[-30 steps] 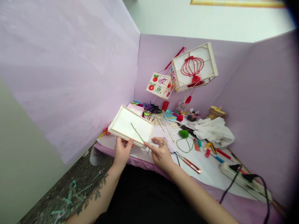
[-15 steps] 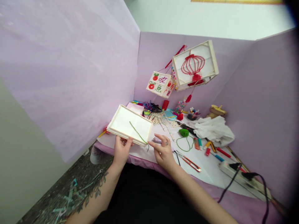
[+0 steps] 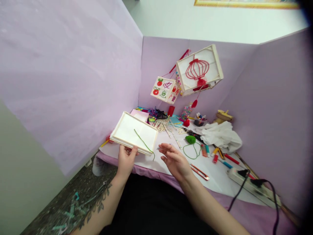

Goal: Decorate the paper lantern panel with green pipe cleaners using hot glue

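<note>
My left hand (image 3: 127, 160) grips the near edge of a flat white panel with a pale wooden frame (image 3: 127, 130), thumb on top and fingers beneath. The panel looks like several layers together and is tilted above the table. A green string (image 3: 143, 141) runs slantwise over its white face, with the loose end hanging past the near right corner. To the right of that corner is my right hand (image 3: 174, 161), its fingers apart and slightly curled, clear of the panel. I see nothing held in it. Red-handled thread snips (image 3: 200, 172) lie just beyond the right wrist, partly hidden by it.
A green yarn ball (image 3: 190, 139), thin wooden sticks (image 3: 164, 125), crumpled white cloth (image 3: 221, 135) and markers (image 3: 231, 159) lie on the white-covered table. Two decorated lanterns (image 3: 199, 70) hang at the back. A power strip (image 3: 251, 187) with cords sits at right.
My right hand has drawn away from the panel's near right corner and turned, its fingers loosening. The left hand keeps hold of the panel. The whole view has shifted slightly.
</note>
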The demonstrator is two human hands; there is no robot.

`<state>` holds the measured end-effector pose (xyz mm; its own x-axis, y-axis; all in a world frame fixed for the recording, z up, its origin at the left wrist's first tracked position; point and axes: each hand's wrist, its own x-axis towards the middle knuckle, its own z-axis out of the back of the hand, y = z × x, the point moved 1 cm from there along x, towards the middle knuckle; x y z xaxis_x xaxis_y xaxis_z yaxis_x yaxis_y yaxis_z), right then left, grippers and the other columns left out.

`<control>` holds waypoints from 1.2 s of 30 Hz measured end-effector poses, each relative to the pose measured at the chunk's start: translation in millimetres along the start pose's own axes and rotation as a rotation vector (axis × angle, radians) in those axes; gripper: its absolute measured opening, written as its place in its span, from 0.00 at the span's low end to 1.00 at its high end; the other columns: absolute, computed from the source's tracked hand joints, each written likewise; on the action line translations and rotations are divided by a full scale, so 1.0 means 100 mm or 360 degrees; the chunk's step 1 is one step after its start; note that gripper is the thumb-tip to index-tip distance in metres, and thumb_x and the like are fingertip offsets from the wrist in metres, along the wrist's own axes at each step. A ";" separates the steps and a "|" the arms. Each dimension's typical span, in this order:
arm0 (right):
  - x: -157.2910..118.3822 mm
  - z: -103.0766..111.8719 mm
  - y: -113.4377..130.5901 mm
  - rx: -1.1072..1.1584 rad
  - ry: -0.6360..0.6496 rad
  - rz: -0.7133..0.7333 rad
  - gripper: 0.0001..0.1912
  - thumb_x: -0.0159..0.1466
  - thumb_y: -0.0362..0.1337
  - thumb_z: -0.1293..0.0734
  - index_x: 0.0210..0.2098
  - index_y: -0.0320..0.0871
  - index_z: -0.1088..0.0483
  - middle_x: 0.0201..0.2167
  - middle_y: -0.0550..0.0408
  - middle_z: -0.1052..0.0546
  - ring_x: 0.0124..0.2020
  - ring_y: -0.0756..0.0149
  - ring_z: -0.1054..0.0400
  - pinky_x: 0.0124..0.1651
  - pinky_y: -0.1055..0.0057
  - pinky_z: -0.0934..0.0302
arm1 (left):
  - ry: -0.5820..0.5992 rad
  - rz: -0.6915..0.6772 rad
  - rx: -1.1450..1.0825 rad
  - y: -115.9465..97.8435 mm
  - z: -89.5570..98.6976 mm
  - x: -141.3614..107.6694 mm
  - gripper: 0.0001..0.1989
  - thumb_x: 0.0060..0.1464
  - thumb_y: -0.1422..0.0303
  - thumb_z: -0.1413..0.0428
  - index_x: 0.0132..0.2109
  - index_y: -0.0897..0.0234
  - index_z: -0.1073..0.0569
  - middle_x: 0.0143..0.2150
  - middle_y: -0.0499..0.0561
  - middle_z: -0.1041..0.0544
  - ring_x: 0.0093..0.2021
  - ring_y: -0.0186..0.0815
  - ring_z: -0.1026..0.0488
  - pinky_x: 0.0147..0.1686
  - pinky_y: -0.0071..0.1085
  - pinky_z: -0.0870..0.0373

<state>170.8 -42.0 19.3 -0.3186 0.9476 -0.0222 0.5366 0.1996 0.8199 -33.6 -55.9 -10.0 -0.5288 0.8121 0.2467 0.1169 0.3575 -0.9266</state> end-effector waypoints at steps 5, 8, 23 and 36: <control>-0.04 0.00 0.01 0.0207 -0.0114 -0.0002 0.12 0.46 0.39 0.21 0.29 0.46 0.25 0.35 0.57 0.23 0.41 0.66 0.31 0.39 0.73 0.37 | 0.0155 -0.0053 0.0113 -0.11 -0.03 0.20 0.21 0.46 0.58 0.37 0.40 0.63 0.37 0.34 0.47 0.32 0.31 0.33 0.29 0.27 0.29 0.25; -0.06 0.12 -0.01 0.0204 -0.0203 0.0072 0.15 0.43 0.36 0.20 0.20 0.43 0.30 0.29 0.60 0.24 0.34 0.70 0.32 0.36 0.74 0.39 | 0.0391 -0.0082 0.0317 -0.24 -0.08 0.40 0.20 0.46 0.59 0.38 0.40 0.63 0.37 0.33 0.46 0.33 0.31 0.33 0.30 0.26 0.31 0.25; -0.88 1.09 0.50 -0.0379 -0.0610 0.0704 0.16 0.45 0.39 0.20 0.21 0.43 0.31 0.19 0.58 0.28 0.25 0.71 0.35 0.32 0.73 0.40 | 0.0550 -0.0161 0.0727 -0.32 -0.06 0.29 0.18 0.47 0.57 0.40 0.38 0.63 0.35 0.31 0.45 0.37 0.32 0.33 0.34 0.25 0.31 0.25; -0.79 1.39 0.46 -0.2346 -0.0811 0.0645 0.13 0.64 0.43 0.39 0.31 0.43 0.27 0.30 0.48 0.24 0.37 0.55 0.32 0.44 0.61 0.40 | 0.0624 -0.0369 0.1029 -0.46 -0.11 0.39 0.14 0.49 0.58 0.42 0.34 0.61 0.36 0.29 0.45 0.36 0.30 0.34 0.34 0.26 0.29 0.29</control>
<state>329.7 -73.0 -20.7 0.0915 0.9160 0.3905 -0.7607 -0.1887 0.6210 -50.1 -35.4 45.8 -0.1308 0.8959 0.4246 -0.5356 0.2965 -0.7907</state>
